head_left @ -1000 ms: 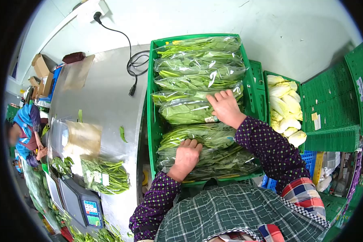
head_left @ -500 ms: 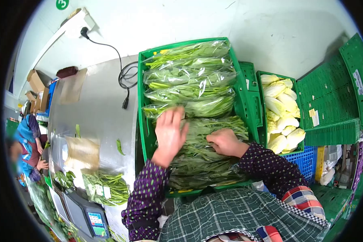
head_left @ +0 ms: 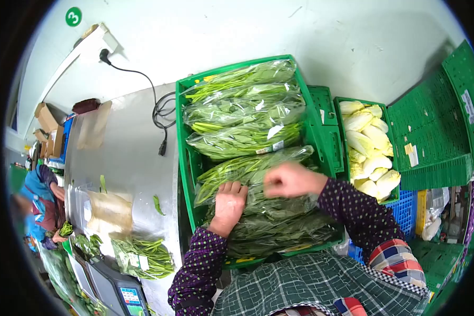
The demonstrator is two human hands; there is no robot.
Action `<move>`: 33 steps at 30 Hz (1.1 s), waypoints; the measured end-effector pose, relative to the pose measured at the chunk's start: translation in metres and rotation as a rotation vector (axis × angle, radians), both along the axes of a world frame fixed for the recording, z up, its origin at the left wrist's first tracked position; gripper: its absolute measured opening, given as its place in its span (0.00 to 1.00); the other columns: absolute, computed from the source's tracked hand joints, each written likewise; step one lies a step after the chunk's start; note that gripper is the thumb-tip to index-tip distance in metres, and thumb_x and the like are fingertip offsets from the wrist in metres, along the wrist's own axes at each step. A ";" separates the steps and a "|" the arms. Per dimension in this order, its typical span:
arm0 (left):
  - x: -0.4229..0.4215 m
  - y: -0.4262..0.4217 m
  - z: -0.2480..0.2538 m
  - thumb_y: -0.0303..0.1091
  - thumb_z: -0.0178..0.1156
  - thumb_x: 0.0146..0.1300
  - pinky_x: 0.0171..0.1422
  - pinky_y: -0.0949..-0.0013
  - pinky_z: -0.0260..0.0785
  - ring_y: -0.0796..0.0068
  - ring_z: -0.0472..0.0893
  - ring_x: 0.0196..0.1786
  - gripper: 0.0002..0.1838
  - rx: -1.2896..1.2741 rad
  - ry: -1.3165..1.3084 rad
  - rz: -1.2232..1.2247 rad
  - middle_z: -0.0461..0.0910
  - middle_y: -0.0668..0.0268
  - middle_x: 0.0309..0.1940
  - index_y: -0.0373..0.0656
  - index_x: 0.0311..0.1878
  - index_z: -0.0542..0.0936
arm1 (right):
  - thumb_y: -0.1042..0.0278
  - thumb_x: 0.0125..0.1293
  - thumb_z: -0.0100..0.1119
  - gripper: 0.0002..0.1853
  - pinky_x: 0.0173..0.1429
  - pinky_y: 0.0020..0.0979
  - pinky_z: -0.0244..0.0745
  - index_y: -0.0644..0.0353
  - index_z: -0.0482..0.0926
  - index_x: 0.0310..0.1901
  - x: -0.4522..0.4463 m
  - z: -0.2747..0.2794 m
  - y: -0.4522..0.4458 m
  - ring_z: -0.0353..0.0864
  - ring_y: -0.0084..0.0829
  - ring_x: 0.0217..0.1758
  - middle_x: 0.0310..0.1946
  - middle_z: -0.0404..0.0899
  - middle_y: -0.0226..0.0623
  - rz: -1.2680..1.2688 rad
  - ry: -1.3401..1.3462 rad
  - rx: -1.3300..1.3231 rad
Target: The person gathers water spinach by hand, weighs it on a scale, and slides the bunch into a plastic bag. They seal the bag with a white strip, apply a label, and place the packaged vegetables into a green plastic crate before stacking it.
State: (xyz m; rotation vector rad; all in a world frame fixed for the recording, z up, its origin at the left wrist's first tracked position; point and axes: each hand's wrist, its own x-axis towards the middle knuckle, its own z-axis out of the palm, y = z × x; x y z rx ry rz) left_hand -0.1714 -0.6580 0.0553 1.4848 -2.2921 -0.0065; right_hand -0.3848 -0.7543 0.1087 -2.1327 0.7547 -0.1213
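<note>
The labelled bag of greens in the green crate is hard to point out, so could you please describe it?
Right of the steel counter stands a large green crate of bagged greens. Across it, just beyond the left hand and right hand, lies the labelled bag, the only one there plainly showing a white label.

Room to pass lies over the metal table between the black cord and the loose leaf, while the green crate walls off its right side and bagged greens crowd within.
</note>
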 end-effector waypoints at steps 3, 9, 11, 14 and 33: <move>-0.001 0.001 -0.003 0.25 0.58 0.43 0.37 0.60 0.68 0.60 0.74 0.32 0.05 -0.050 0.035 0.066 0.70 0.62 0.26 0.43 0.26 0.73 | 0.61 0.49 0.70 0.19 0.46 0.38 0.70 0.57 0.78 0.43 0.024 0.011 -0.055 0.76 0.37 0.44 0.38 0.78 0.35 -0.242 -0.184 -0.782; 0.002 0.006 -0.004 0.25 0.58 0.43 0.38 0.61 0.69 0.61 0.74 0.32 0.05 -0.034 0.071 0.132 0.70 0.62 0.25 0.43 0.26 0.72 | 0.68 0.48 0.65 0.13 0.45 0.40 0.68 0.56 0.76 0.38 0.029 -0.029 -0.058 0.77 0.37 0.39 0.35 0.76 0.37 -0.046 0.218 -0.723; 0.006 0.003 0.011 0.26 0.61 0.43 0.35 0.61 0.69 0.61 0.74 0.31 0.07 -0.029 0.105 0.134 0.70 0.63 0.24 0.43 0.25 0.72 | 0.71 0.45 0.62 0.12 0.37 0.40 0.73 0.57 0.74 0.34 0.017 -0.055 -0.024 0.78 0.38 0.34 0.30 0.74 0.36 0.047 0.040 -0.762; 0.010 -0.014 0.046 0.29 0.70 0.45 0.32 0.60 0.71 0.60 0.78 0.29 0.09 0.210 0.328 0.125 0.76 0.62 0.26 0.41 0.27 0.78 | 0.72 0.43 0.62 0.13 0.36 0.41 0.73 0.57 0.75 0.35 0.013 -0.047 -0.017 0.78 0.40 0.35 0.30 0.74 0.37 0.060 0.022 -0.732; 0.005 -0.081 -0.013 0.24 0.58 0.43 0.36 0.60 0.68 0.59 0.74 0.33 0.06 -0.037 0.023 0.063 0.71 0.61 0.26 0.42 0.26 0.73 | 0.59 0.52 0.65 0.11 0.36 0.41 0.74 0.56 0.78 0.31 0.023 -0.006 -0.066 0.80 0.42 0.32 0.26 0.78 0.38 -0.045 -0.074 -0.136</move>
